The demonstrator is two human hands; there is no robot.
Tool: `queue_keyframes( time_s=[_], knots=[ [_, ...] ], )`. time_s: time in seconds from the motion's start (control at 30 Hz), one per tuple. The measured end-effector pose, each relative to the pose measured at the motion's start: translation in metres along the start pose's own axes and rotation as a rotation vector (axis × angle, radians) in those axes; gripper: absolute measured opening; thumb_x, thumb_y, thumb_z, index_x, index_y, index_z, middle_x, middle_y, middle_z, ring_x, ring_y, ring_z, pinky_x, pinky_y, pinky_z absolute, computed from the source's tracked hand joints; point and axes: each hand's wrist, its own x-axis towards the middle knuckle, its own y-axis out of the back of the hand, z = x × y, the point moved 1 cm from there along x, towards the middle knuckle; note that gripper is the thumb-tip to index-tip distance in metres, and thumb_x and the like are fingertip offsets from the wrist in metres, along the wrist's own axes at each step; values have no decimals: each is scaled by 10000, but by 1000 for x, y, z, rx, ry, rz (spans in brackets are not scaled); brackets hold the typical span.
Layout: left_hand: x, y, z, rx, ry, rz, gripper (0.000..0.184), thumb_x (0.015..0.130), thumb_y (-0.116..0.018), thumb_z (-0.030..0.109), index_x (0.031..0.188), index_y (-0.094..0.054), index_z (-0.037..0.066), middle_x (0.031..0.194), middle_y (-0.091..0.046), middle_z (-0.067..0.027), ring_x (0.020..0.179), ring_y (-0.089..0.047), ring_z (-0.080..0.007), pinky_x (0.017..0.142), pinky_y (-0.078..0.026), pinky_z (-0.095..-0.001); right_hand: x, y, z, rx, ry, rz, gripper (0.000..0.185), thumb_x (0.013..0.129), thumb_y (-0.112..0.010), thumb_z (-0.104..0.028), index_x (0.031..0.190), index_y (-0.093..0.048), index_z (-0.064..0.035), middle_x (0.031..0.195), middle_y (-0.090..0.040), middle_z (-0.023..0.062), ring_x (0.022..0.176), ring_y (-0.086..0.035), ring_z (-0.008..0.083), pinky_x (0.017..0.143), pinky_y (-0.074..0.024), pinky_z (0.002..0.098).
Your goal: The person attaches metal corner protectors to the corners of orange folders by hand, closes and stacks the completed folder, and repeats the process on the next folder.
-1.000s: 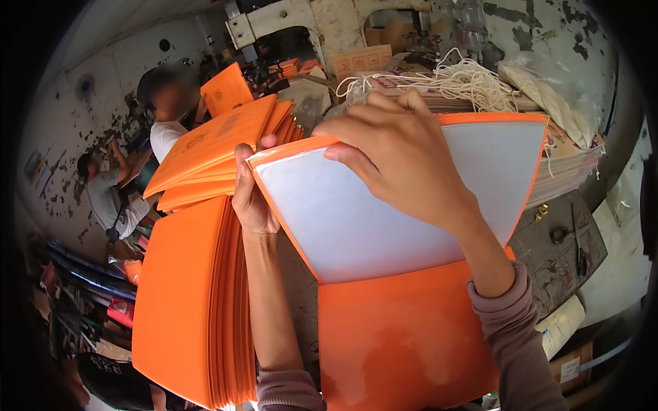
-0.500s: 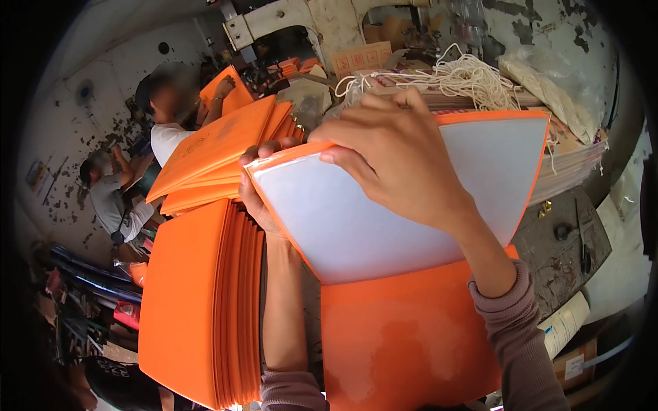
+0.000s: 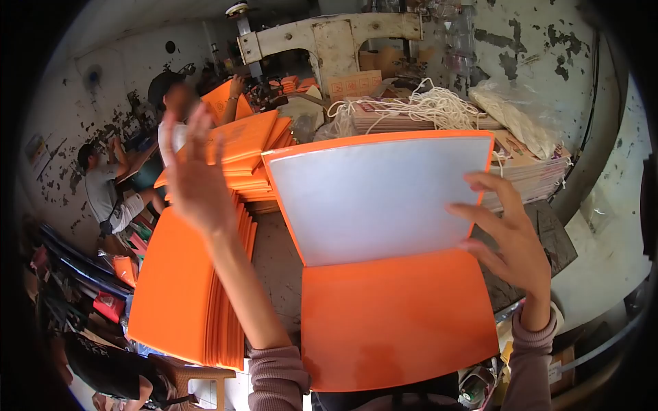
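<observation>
An orange folder (image 3: 401, 315) stands opened in front of me. Its pale grey inner panel (image 3: 377, 192) leans upright at the back, and its glossy orange half lies toward my body. My left hand (image 3: 199, 185) is raised with fingers stretched out, slightly blurred, in front of the stacked orange folders. At the right edge of the grey panel, my right hand (image 3: 510, 236) has its fingers spread; whether the fingertips touch the panel I cannot tell. A tall stack of orange folders (image 3: 175, 284) stands on the left, and more orange folders (image 3: 240, 140) are piled behind it.
White cords (image 3: 432, 106) lie over bundled cardboard (image 3: 528, 175) at the back right. Behind stands a cream metal machine frame (image 3: 336, 44). Several people are nearby: one in grey (image 3: 106, 188), one beyond the folders, one in a black shirt (image 3: 103, 366) at lower left.
Both hands have come off the folder's upper edge: the left moved left and up, the right moved right and down. The folder still stands open.
</observation>
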Motion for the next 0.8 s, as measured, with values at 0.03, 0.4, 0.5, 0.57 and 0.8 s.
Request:
queue_keyframes(
  time_s=[0.03,0.4,0.5,0.57,0.8],
  knots=[
    [-5,-4,24,7,-116,-48,544,896,-385,370,1346,-297,78,1289,-424,-193,1214,-388,-243,1009,-267,-437,-19,5,0,-20,-36,-55,416,690,-693,-139,1094,-595,-107,1234,-417,124,1042,-468,285,878,-389,394],
    [-117,-15,126,581,-295,-596,362,788,-557,-10,1124,-511,116,985,-575,-170,790,-590,-233,608,-490,-298,-194,-12,25,194,-563,4,249,714,-590,14,957,-624,-27,1034,-570,142,924,-564,294,805,-431,348],
    [-161,16,120,1146,-115,-690,271,734,-558,-107,918,-623,81,982,-607,-91,801,-610,-246,599,-504,-282,-219,-27,19,187,-627,17,254,683,-603,26,930,-628,-28,1008,-581,129,922,-555,287,821,-414,357],
    [-195,38,114,1270,164,-623,293,729,-594,-73,979,-604,80,984,-600,-89,816,-607,-264,647,-516,-322,-225,-33,12,60,-553,42,298,641,-656,22,927,-632,-60,1026,-562,100,951,-522,300,800,-425,361],
    [-254,74,102,1417,459,-683,385,723,-645,-17,1081,-567,102,1138,-522,-121,1043,-533,-274,844,-487,-358,-228,-42,7,-14,-597,57,322,617,-706,-84,931,-632,-92,1087,-528,62,1023,-466,275,866,-343,400]
  ],
)
